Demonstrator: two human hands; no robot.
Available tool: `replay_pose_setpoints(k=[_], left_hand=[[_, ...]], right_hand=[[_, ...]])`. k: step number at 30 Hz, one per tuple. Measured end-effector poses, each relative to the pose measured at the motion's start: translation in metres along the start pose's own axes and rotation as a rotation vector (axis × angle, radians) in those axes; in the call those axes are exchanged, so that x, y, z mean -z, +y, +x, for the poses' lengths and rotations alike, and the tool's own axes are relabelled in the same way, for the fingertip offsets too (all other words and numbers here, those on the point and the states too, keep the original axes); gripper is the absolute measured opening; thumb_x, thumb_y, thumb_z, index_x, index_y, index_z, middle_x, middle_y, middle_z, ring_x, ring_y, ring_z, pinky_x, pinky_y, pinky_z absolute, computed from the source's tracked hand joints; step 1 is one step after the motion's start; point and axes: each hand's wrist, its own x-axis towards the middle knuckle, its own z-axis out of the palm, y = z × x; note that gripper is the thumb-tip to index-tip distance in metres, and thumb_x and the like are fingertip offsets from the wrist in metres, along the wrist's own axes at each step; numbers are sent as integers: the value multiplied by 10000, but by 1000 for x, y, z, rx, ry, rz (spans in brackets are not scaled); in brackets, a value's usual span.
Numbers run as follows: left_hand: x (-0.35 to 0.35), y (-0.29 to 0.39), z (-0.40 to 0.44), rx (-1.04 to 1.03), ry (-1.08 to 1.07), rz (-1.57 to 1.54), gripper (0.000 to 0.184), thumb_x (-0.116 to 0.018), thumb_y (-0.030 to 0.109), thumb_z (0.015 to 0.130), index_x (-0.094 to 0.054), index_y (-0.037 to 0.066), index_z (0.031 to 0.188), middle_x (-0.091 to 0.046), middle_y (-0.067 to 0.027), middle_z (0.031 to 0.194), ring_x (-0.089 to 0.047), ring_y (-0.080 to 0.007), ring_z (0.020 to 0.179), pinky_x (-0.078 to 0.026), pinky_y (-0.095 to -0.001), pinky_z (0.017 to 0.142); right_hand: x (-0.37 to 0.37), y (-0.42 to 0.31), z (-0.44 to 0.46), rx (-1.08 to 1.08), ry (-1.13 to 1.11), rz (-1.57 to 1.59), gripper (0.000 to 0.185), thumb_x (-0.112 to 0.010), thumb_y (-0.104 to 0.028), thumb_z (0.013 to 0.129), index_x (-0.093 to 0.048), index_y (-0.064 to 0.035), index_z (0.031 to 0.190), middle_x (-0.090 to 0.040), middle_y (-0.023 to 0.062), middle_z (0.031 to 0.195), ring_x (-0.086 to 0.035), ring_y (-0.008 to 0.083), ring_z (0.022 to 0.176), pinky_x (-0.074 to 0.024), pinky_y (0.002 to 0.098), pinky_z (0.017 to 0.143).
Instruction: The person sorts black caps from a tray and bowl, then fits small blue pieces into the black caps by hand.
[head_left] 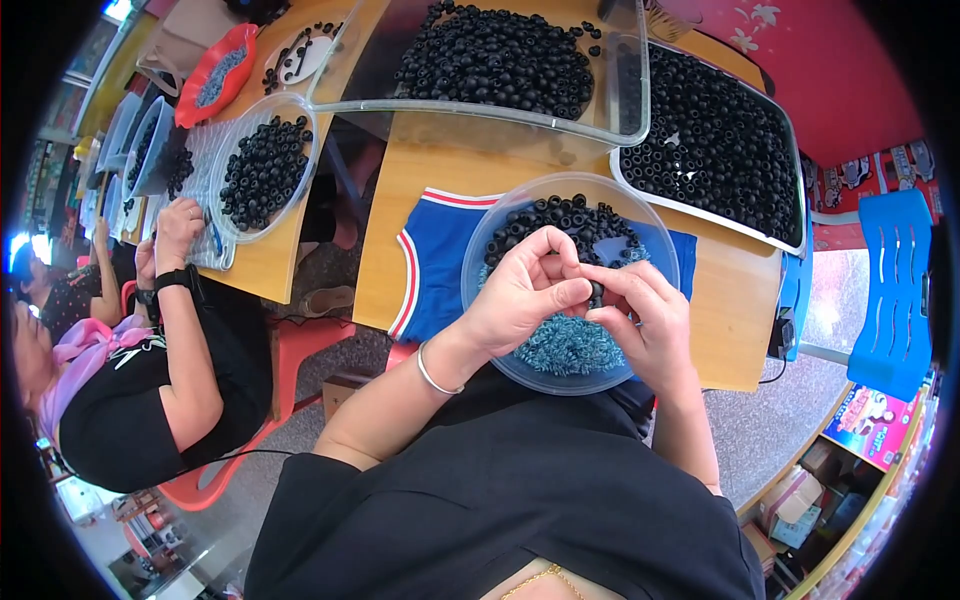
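Above a clear round tub (668,245), my left hand (522,298) and my right hand (650,318) meet at the fingertips. Between the right thumb and fingers is a small black bead-like part (597,293). The left thumb and curled index finger come together right at it; whether they pinch a second small piece is hidden. In the tub's far half lie many round black parts (520,222), some showing holes. Many tiny teal-blue pieces (570,348) fill the near half. A metal bangle circles my left wrist.
Under the tub lies a blue cloth (440,262) with red-white trim. Behind stand a clear bin (480,113) and a white tray (710,212), both full of black parts. At left, a co-worker (190,370) handles things by another round tub (232,225) and a red dish (240,40).
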Motion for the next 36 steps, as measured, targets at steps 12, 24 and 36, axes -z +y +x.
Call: replay_pose_setpoints(k=[12, 24, 36], left_hand=[[-6, 2, 1, -16, -49, -69, 283, -682, 90, 881, -467, 85, 1064, -603, -26, 926, -611, -103, 838, -512, -235, 724], [-5, -8, 2, -104, 15, 40, 150, -685, 97, 879, -575, 43, 965, -657, -74, 928, -632, -129, 859, -526, -269, 769], [-5, -3, 1, -45, 45, 72, 167, -693, 120, 877, -577, 30, 956, -653, -59, 892, -629, -111, 802, -527, -255, 742]], right_hand=[[0, 0, -4, -13, 125, 71, 376, -816, -102, 678, -696, -72, 1033, -620, 39, 764, -579, 118, 609, -475, 248, 526], [-9, 3, -12, -36, 299, 172, 204, -793, 24, 690, -638, -13, 816, -678, 92, 787, -641, 154, 661, -512, 241, 560], [-3, 0, -7, 24, 226, 61, 220, -799, 16, 680, -613, -14, 793, -652, 83, 773, -635, 162, 675, -513, 249, 559]])
